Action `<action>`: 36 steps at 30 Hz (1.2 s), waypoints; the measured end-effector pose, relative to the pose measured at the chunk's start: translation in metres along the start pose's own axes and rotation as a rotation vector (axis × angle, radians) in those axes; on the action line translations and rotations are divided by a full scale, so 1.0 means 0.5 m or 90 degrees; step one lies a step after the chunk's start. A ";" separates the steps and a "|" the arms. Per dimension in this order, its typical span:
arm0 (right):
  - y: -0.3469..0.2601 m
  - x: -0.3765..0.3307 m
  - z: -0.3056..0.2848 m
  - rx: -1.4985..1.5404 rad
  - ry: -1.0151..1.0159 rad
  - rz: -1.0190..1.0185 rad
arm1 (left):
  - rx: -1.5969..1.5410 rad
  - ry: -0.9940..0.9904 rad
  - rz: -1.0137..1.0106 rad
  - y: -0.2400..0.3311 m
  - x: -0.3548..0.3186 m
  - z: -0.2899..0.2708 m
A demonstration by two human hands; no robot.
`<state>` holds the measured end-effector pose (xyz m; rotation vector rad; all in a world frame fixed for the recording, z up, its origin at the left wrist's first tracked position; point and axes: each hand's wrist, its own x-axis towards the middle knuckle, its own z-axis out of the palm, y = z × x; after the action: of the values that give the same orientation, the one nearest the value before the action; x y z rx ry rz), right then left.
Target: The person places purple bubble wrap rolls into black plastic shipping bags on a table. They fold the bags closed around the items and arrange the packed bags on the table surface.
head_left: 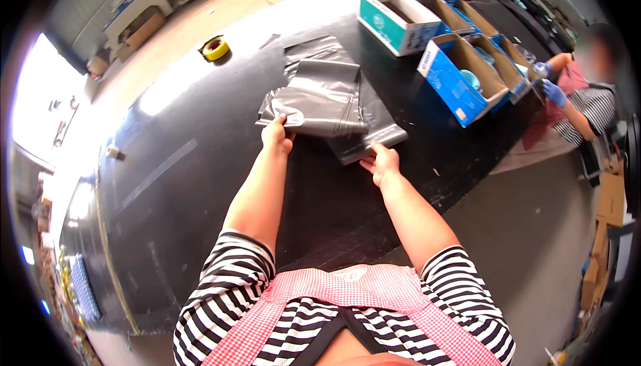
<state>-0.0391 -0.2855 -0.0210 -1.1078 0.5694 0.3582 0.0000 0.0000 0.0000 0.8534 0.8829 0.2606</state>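
Note:
Two bundles of shiny grey plastic bags lie crossed on the black table (220, 165) in front of me. The upper bundle of plastic bags (327, 99) is folded in layers, its loose edges fanned at the left. My left hand (275, 137) pinches its near left corner, thumb on top. Beneath it, the lower bundle of plastic bags (384, 115) runs slantwise from the far left to the near right. My right hand (382, 161) has its fingers closed at the near edge of that lower bundle, thumb above. The upper bundle covers the middle of the lower one.
Several open cardboard boxes, including a green-and-white box (400, 32) and a blue box (454, 85), stand at the far right. Beside them is a co-worker in blue gloves (554, 92). A yellow tape roll (215, 49) lies far left; a small roll (115, 153) sits near the left edge.

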 end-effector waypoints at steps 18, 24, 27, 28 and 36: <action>0.084 -0.104 -0.032 -0.172 -0.112 -0.032 | 0.873 0.740 0.448 0.174 -0.331 -0.858; 0.110 -0.158 -0.066 -0.205 -0.176 0.008 | 1.088 0.375 0.107 0.048 -0.388 -0.468; 0.114 -0.173 -0.067 -0.218 -0.198 -0.002 | 1.123 0.397 0.054 0.028 -0.320 -0.464; 0.120 -0.176 -0.076 -0.222 -0.200 -0.001 | 1.121 0.387 0.021 0.040 -0.308 -0.471; 0.156 -0.165 -0.086 -0.226 -0.170 -0.019 | 0.299 0.115 0.336 0.260 -0.428 -0.743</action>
<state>-0.1583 -0.2916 -0.0434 -1.3797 0.2565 0.5875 -0.4018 0.1745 0.0929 1.5201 0.8880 0.6106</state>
